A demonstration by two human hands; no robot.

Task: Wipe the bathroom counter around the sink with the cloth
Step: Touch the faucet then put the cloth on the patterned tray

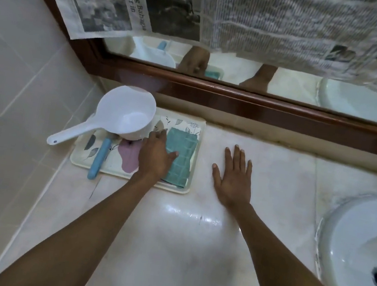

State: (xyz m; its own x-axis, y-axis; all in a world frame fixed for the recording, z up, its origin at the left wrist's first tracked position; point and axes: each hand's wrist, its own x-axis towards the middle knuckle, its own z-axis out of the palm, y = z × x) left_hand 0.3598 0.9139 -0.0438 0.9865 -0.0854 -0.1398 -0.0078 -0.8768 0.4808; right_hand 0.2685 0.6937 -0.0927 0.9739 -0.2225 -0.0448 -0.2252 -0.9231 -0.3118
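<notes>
**Risk of knocking the dipper while lifting the cloth**

Could go wrong at the pick-up. Left hand (155,155) reaching over the left edge of the cloth (180,157), with fingertips close to the white dipper (125,111) that sits half on the tray (195,163). A careless pull likely to bump the dipper and tip it off the tray. Possible also to drag the light tray along the glossy counter (166,249), or to disturb the blue handle (100,157) left of the cloth.

Cloth folded, lying flat in the right part of the tray, well left of the sink (359,254). Left hand lying on the cloth's left edge, fingers loosely curled, no firm pinch visible yet. Right hand (233,174) right of the cloth, just beside the tray, spread flat on the counter, holding nothing. Counter between tray and sink not yet wiped, by the look of it.
</notes>
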